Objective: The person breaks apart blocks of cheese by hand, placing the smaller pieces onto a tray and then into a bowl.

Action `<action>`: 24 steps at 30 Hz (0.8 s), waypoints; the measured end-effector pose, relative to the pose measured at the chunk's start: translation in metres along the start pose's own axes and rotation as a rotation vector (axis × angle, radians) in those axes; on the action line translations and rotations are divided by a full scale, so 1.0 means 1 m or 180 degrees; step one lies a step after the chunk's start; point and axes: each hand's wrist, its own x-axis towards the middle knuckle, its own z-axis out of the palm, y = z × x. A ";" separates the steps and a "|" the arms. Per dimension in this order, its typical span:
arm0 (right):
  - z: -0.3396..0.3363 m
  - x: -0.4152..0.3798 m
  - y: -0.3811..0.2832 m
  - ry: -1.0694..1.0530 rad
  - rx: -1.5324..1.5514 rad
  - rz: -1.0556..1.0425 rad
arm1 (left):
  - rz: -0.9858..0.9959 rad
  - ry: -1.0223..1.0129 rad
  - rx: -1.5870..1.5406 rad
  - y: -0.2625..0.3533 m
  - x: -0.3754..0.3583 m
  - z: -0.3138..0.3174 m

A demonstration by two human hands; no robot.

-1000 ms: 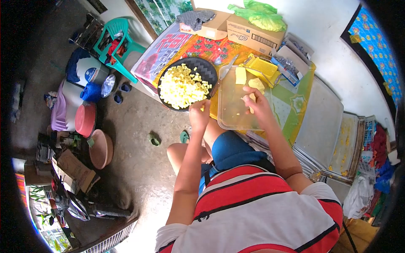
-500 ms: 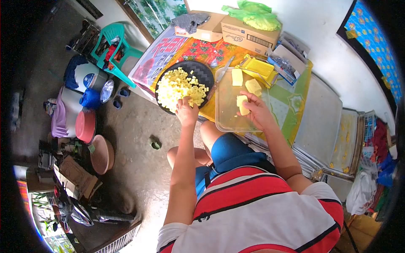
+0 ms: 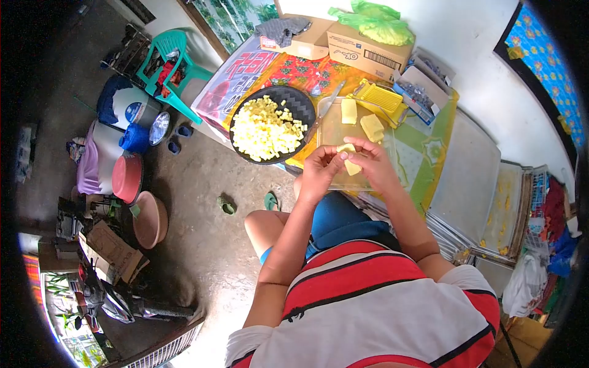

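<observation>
Over the clear plastic tray [image 3: 332, 126], my left hand [image 3: 321, 173] and my right hand [image 3: 374, 165] meet with their fingers closed on a pale yellow dough-like piece [image 3: 351, 166]. The fingers hide part of it. Two more pale yellow slabs, an upright one [image 3: 348, 111] and a tilted one [image 3: 372, 127], lie in the tray beyond my hands. To the left, small yellow cubes [image 3: 265, 130] are heaped on a round black plate [image 3: 300, 107]. A knife [image 3: 326, 109] lies between plate and tray, its blade pointing away from me.
A yellow ridged plastic tool [image 3: 378, 99] and an open box of small packets [image 3: 418, 95] stand behind the tray. Cardboard boxes [image 3: 367, 52] line the back. Stacked flat trays [image 3: 461, 178] are at right. On the left floor are a green chair [image 3: 169, 52] and basins [image 3: 149, 221].
My left hand has left the cubes on the black plate and moved right to join my right hand at the yellow piece. My right hand has shifted slightly left.
</observation>
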 end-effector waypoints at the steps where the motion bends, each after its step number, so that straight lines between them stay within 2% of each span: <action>1: -0.001 0.000 0.001 -0.0013 0.0030 0.0039 | -0.0026 -0.0028 -0.0089 -0.001 -0.001 -0.001; 13: 0.004 -0.006 -0.014 -0.0199 0.1214 0.0512 | -0.0805 -0.0194 -0.1396 0.006 -0.008 -0.010; 16: 0.002 -0.004 -0.012 -0.0172 0.1258 0.0534 | -0.0955 -0.0206 -0.1665 0.007 -0.009 -0.010; 19: 0.002 -0.008 -0.016 0.0076 0.1102 0.0543 | -0.1035 -0.0179 -0.1877 0.006 -0.009 -0.011; 22: 0.005 -0.011 -0.015 0.0087 -0.0638 0.0086 | -0.1074 -0.0228 -0.2075 0.001 -0.009 -0.013; 24: 0.010 -0.012 -0.019 0.0066 -0.0947 -0.0058 | -0.1074 -0.0317 -0.2204 0.001 -0.009 -0.014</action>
